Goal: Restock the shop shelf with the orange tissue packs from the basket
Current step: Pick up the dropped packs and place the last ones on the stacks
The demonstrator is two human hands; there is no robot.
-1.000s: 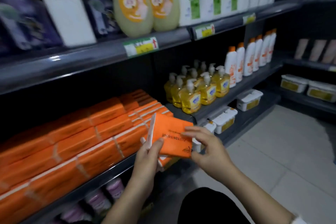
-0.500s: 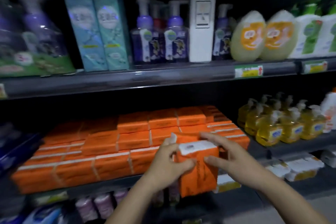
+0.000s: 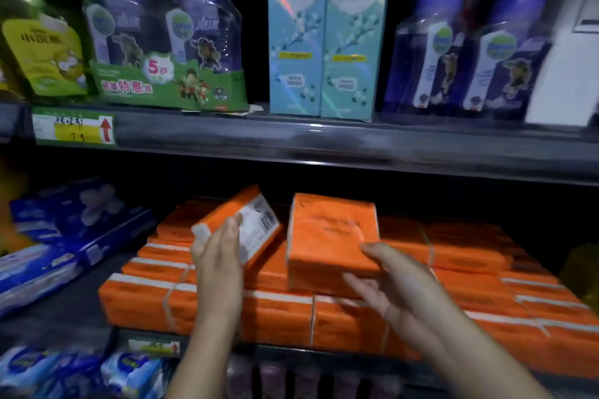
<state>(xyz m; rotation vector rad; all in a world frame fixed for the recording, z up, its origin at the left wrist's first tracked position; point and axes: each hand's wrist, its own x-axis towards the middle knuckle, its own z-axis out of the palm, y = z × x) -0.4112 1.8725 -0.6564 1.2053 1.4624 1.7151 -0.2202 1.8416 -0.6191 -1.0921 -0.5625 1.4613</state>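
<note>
Left hand (image 3: 217,256) grips one tilted orange tissue pack (image 3: 241,227); right hand (image 3: 398,282) pinches a second pack (image 3: 330,243) beside it.

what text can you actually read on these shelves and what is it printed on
"花语白": on both light-blue boxes.
"5" and "特惠": on the green promo sleeve.
Too blurred to read: the price tag, the yellow-green bottle label, and the barcode label on the orange tissue pack in the left hand.

left hand (image 3: 220,264), right hand (image 3: 400,285), both bare
</note>
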